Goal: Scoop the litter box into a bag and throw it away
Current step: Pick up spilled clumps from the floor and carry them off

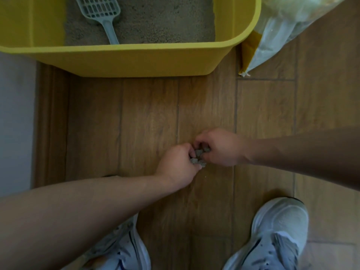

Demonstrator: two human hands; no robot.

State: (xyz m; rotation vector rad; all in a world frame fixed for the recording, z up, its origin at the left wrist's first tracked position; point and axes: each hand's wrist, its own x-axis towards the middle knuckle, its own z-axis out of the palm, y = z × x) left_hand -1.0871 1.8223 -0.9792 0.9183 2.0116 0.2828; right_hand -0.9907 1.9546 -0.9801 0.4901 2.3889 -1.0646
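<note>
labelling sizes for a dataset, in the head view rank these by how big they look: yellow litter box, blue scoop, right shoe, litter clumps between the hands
1. yellow litter box, cut off at the frame edge
2. right shoe, nearer the camera, so it looks inflated
3. blue scoop, partly cropped
4. litter clumps, partly hidden by the left hand and right hand

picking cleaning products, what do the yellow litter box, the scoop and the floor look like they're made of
Litter box: likely moulded plastic, smooth matte yellow with rounded rim. Scoop: pale blue-grey plastic, slotted head. Floor: wood-look planks, grain and seams visible; real wood or laminate, cannot tell.
</note>
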